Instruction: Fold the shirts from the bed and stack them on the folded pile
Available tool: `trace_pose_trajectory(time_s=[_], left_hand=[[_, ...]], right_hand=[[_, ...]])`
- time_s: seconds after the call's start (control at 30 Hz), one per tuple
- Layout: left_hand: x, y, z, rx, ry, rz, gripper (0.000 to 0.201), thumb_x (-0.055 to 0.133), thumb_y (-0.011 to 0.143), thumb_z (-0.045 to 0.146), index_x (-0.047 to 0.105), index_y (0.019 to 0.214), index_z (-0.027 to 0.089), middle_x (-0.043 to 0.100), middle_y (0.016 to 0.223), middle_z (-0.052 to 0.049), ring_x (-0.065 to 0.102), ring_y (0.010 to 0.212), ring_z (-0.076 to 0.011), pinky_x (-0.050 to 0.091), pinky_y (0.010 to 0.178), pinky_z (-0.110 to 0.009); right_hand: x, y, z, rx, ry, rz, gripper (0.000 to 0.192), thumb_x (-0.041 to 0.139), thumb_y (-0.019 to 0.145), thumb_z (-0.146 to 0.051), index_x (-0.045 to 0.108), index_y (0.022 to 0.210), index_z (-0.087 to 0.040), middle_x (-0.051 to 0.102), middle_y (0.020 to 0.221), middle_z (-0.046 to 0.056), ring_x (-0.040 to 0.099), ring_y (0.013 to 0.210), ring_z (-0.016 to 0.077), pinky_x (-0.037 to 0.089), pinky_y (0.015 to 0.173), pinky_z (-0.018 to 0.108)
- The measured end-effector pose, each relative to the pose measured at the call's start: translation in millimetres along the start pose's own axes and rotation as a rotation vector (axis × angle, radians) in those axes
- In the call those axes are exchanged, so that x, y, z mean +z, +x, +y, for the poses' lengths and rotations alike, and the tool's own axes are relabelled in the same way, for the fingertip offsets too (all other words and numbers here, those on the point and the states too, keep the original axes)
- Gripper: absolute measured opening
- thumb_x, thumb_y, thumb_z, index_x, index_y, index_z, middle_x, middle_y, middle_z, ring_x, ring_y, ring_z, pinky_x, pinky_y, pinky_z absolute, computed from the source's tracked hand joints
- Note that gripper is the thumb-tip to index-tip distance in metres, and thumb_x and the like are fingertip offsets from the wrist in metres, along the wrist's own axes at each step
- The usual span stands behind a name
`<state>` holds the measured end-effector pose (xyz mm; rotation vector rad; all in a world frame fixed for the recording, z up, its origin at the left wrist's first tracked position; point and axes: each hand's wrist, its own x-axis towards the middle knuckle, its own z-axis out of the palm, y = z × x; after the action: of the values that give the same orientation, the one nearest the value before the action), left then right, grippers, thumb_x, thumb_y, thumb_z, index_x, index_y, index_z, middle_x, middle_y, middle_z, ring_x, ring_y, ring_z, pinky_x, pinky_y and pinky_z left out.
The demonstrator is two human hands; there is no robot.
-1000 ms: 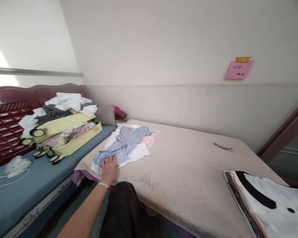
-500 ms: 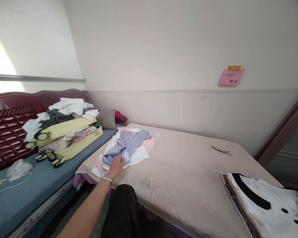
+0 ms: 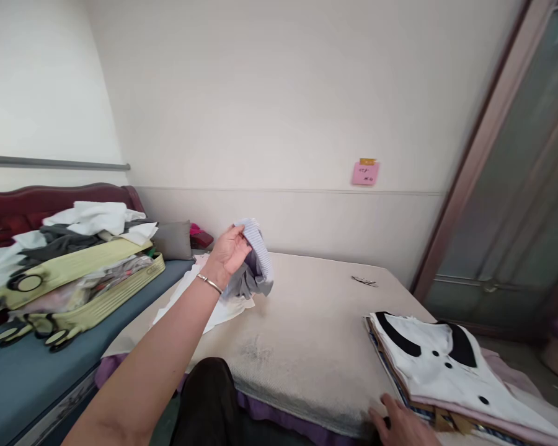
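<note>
Over the beige bed my left hand grips a blue shirt; my right hand rests open beside the folded stack

A soft, finely ribbed cloth garment is seen mid-frame. The bed cover is shown as matt, coarse-woven fabric. At left, glossy dark wood and smooth yellow plastic suitcase are seen.

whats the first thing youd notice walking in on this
The left hand lifted over the beige bed, gripping a bunched blue-grey striped garment. Next, the white top with a black collar on a flat stack at the bed's right corner, the right hand at its edge. Far left, an open yellow suitcase heaped with clothes.
</note>
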<state>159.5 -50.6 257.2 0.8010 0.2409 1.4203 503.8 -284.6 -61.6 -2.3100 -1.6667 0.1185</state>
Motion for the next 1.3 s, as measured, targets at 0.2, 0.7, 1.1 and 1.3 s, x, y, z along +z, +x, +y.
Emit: trace_pose_trajectory(time_s=[0.2,0.7,1.1,1.3], left_hand=[[49.9,-28,4,-0.023,-0.045,-0.084,0.017,0.053,0.091,0.004,0.066,0.099,0.013,0.072,0.088,-0.006,0.069,0.086,-0.0152,0.055,0.095,-0.037],[9.7,-93,67,0.062,0.243,-0.103,0.034,0.065,0.084,0.003,0.058,0.108,0.026,0.068,0.100,0.000,0.070,0.087,-0.0146,0.059,0.091,-0.040],[-50.0,-144,62,0.108,0.478,0.003,0.091,0.079,0.078,0.014,0.028,0.146,0.047,0.067,0.107,0.001,0.071,0.091,-0.0191,0.061,0.084,-0.048],[-32.4,-161,68,0.162,0.484,0.003,0.088,0.079,0.077,0.012,0.034,0.147,0.042,0.069,0.107,-0.001,0.071,0.093,-0.0195,0.061,0.082,-0.039]], right_hand=[[-25,21,-135,-0.188,0.413,0.255,0.063,0.057,0.090,-0.051,0.045,0.142,-0.017,0.060,0.140,0.016,0.060,0.127,0.0309,0.049,0.102,0.043],[-58,42,-242,-0.323,1.017,0.020,0.010,0.050,0.082,-0.026,0.052,0.073,-0.023,0.052,0.068,-0.003,0.054,0.065,0.0152,0.044,0.059,0.024],[-59,21,-261,-0.499,1.023,0.003,0.037,0.053,0.092,-0.030,0.049,0.127,-0.020,0.067,0.096,0.004,0.064,0.078,0.0157,0.052,0.069,0.029],[-53,2,-292,-0.522,0.753,0.293,0.025,0.064,0.091,-0.030,0.058,0.114,-0.022,0.066,0.109,0.007,0.063,0.099,0.0207,0.050,0.077,0.030]])
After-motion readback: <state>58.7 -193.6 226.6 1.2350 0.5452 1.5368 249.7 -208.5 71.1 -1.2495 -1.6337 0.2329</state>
